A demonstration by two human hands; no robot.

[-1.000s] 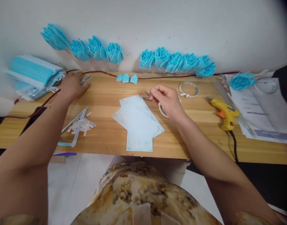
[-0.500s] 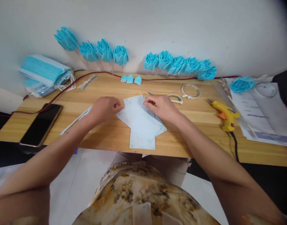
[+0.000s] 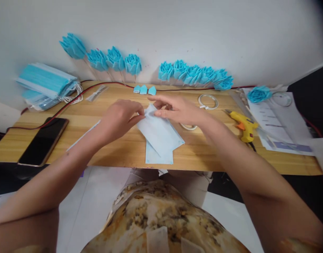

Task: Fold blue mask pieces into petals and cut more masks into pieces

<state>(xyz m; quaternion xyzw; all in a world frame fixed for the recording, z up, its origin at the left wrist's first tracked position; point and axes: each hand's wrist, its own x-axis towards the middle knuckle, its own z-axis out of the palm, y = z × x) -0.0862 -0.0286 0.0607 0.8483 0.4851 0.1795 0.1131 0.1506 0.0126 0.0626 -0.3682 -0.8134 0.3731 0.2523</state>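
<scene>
A small stack of pale blue mask sheets point(image 3: 161, 140) lies near the front edge of the wooden table point(image 3: 111, 154). My left hand point(image 3: 121, 117) pinches the far left corner of the top sheet. My right hand point(image 3: 177, 109) pinches the same sheet's far edge just beside it, thumb and forefinger together, the other fingers stretched out. The sheet's far end is lifted slightly off the stack. Both hands almost touch each other above the sheets.
Blue folded flowers point(image 3: 193, 73) line the wall. A pile of masks point(image 3: 45, 84) sits far left, a black phone point(image 3: 44, 140) front left, three small blue pieces point(image 3: 144, 90) at the back, a tape ring point(image 3: 208, 101), a yellow glue gun point(image 3: 243, 124) and papers point(image 3: 277, 123) right.
My left hand came from the far left of the table to the sheets. My right hand put down the scissors and moved to the sheets; both now pinch the top sheet's far edge.
</scene>
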